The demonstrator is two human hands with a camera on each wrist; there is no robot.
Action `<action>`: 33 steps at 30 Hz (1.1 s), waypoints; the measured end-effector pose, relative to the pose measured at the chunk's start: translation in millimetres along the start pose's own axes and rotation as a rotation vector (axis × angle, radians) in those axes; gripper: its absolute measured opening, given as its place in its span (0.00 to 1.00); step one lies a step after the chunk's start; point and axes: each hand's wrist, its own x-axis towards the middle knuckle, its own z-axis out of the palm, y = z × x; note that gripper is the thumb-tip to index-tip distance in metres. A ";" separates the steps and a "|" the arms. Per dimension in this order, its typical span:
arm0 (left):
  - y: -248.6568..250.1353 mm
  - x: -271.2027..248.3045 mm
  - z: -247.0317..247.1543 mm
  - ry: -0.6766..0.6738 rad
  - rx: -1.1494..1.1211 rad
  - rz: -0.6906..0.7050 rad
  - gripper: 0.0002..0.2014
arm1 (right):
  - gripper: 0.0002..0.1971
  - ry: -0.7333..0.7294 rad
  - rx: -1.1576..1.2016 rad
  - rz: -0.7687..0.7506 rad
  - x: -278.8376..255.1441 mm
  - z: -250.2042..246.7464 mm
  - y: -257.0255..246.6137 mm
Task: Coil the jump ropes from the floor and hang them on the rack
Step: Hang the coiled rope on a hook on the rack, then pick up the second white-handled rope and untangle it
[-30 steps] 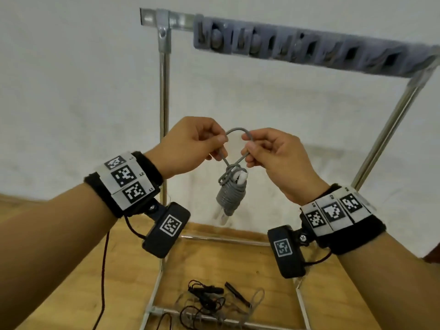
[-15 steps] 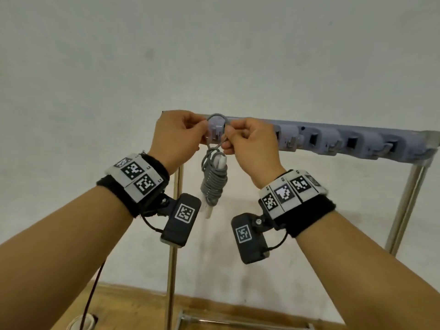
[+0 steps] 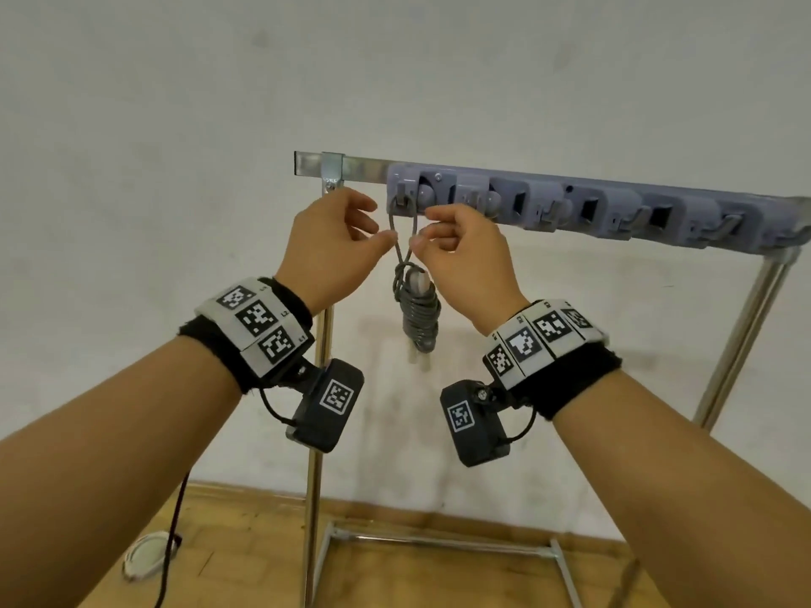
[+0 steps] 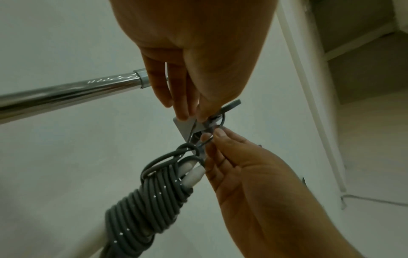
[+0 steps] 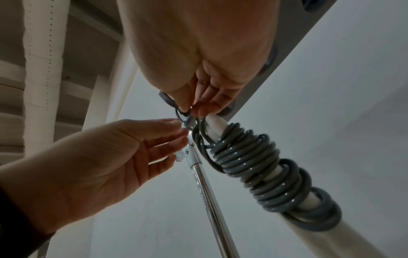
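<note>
Coiled jump rope (image 3: 420, 312) on leftmost hook (image 3: 404, 196) — between both hands.

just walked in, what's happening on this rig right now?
A person is hanging a coiled grey jump rope on the rack. Its top loop is over the leftmost hook, and the bundle, wound round its white handles, dangles below. The left hand and the right hand each pinch one side of the loop just under the hook, so it isn't released yet. The other hooks in view along the rack hold nothing.
</note>
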 end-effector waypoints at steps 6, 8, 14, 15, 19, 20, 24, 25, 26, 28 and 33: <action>4.0 -88.5 8.3 -0.162 -0.007 0.037 0.03 | 0.07 -0.088 -0.055 0.026 -79.9 -36.9 11.9; -8.7 -128.3 21.8 -0.294 0.012 -0.001 0.02 | 0.05 -0.158 -0.057 0.101 -119.0 -45.8 32.4; -80.1 -277.6 84.9 -0.775 0.122 -0.207 0.03 | 0.04 -0.516 -0.221 0.398 -265.7 -53.6 130.4; -93.9 -301.8 96.8 -0.851 0.155 -0.230 0.02 | 0.04 -0.580 -0.250 0.446 -290.3 -52.8 149.0; -148.7 -406.2 137.0 -1.117 0.249 -0.351 0.04 | 0.04 -0.780 -0.328 0.611 -396.2 -46.3 221.0; -161.0 -430.4 145.2 -1.180 0.252 -0.388 0.04 | 0.04 -0.819 -0.337 0.648 -419.8 -44.3 239.4; -202.2 -510.2 180.4 -1.315 0.262 -0.473 0.08 | 0.05 -0.944 -0.411 0.748 -494.0 -33.4 308.1; -210.7 -525.5 189.5 -1.328 0.254 -0.504 0.09 | 0.04 -0.972 -0.440 0.748 -508.4 -30.0 323.9; -219.2 -538.8 198.6 -1.333 0.251 -0.530 0.10 | 0.04 -0.994 -0.458 0.757 -520.7 -26.0 338.5; -234.8 -559.5 216.4 -1.351 0.262 -0.565 0.11 | 0.05 -1.013 -0.477 0.793 -540.5 -16.3 363.6; -277.1 -592.1 254.3 -1.368 0.307 -0.617 0.15 | 0.12 -1.051 -0.530 0.796 -567.3 20.8 419.4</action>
